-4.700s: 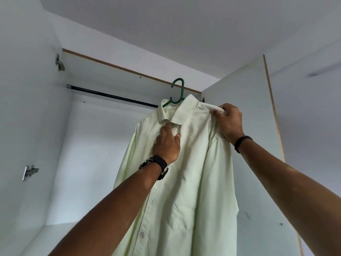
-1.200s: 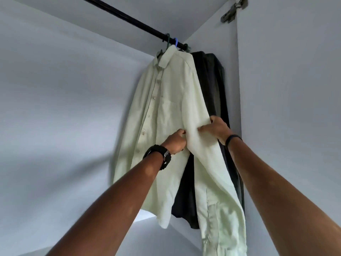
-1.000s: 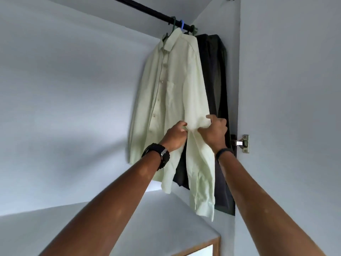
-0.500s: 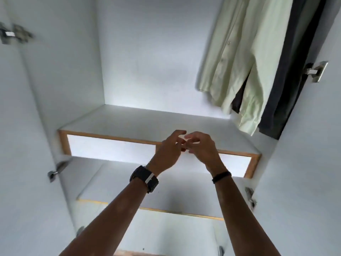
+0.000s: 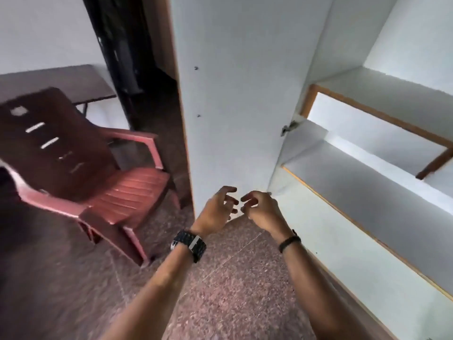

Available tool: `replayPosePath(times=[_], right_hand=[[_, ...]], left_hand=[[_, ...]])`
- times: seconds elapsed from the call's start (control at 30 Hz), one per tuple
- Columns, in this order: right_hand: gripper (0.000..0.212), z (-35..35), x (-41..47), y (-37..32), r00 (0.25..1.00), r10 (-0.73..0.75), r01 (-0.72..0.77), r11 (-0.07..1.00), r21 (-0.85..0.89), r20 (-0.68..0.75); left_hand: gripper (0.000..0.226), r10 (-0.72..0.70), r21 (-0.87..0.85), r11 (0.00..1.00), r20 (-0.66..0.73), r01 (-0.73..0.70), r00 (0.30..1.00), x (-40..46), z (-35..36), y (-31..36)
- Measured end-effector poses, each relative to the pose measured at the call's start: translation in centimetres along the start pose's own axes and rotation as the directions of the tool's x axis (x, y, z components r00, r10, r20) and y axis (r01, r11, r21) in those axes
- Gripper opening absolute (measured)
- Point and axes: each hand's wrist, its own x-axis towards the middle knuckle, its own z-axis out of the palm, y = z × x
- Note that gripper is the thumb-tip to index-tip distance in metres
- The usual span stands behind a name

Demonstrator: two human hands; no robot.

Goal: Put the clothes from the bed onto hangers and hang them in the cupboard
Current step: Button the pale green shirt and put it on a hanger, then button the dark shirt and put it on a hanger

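Turning from the cupboard (image 5: 245, 94), you carry nothing: left hand (image 5: 217, 208) and right hand (image 5: 263, 209) hang loosely curled, likely freed for the next garment.

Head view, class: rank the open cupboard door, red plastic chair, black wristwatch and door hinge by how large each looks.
1. cupboard door
2. red plastic chair, nearly as large
3. black wristwatch
4. door hinge

Apparent size only; nearness to the camera inflates the watch.
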Motion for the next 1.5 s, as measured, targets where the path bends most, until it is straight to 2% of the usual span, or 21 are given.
replayPosePath(times=[0.13,0.27,0.4,0.57,0.73,0.9,1.03,1.17,1.27,1.37,1.5], right_hand=[[0.016,13.3,-0.5,-6.4,0.969,-0.072,0.092,0.993,-0.076,0.237],[0.008,25.7,-2.4,-12.3,0.903,-0.157,0.204,0.976,-0.079,0.399],[0.012,36.0,-4.5,-18.8,0.772,-0.247,0.361,0.929,-0.084,0.585],[0.018,46.7,-5.8,-25.5,0.564,-0.251,0.462,0.885,-0.049,0.787],[0.015,55.6,-5.8,-31.8,0.403,-0.247,0.52,0.854,0.001,0.881],[0.017,64.5,-4.3,-39.1,0.287,-0.264,0.59,0.806,0.047,0.921],[0.016,71.1,-2.8,-46.2,0.233,-0.295,0.643,0.762,0.081,0.927],[0.017,77.5,-1.4,-52.4,0.186,-0.326,0.661,0.739,0.127,0.927],[0.015,82.0,-0.6,-55.6,0.154,-0.324,0.654,0.741,0.15,0.933],[0.02,87.1,0.3,-58.2,0.173,-0.317,0.647,0.75,0.135,0.932],[0.024,94.7,0.9,-62.7,0.202,-0.301,0.595,0.794,0.127,0.932]], left_hand=[[0.037,-0.119,-0.016,0.993,-0.167,0.118,0.979,-6.5,-11.6,-8.1],[0.034,-0.24,-0.026,0.969,-0.33,0.246,0.913,-13.9,-20.6,-15.1],[0.033,-0.369,-0.118,0.927,-0.463,0.357,0.806,-20.8,-28.0,-20.2],[0.031,-0.456,-0.238,0.885,-0.612,0.4,0.646,-26.8,-35.6,-24.2],[0.032,-0.535,-0.343,0.835,-0.688,0.43,0.49,-29.9,-42.9,-27.0],[0.032,-0.567,-0.407,0.806,-0.741,0.431,0.361,-30.3,-52.1,-30.4],[0.033,-0.548,-0.424,0.815,-0.786,0.395,0.288,-30.2,-60.5,-31.8],[0.034,-0.531,-0.46,0.827,-0.827,0.322,0.183,-30.8,-68.0,-33.8],[0.033,-0.555,-0.502,0.818,-0.817,0.282,0.155,-31.3,-73.0,-36.3],[0.033,-0.568,-0.523,0.81,-0.813,0.265,0.132,-31.7,-78.5,-39.4],[0.038,-0.582,-0.544,0.806,-0.801,0.234,0.144,-32.6,-87.0,-44.1]])
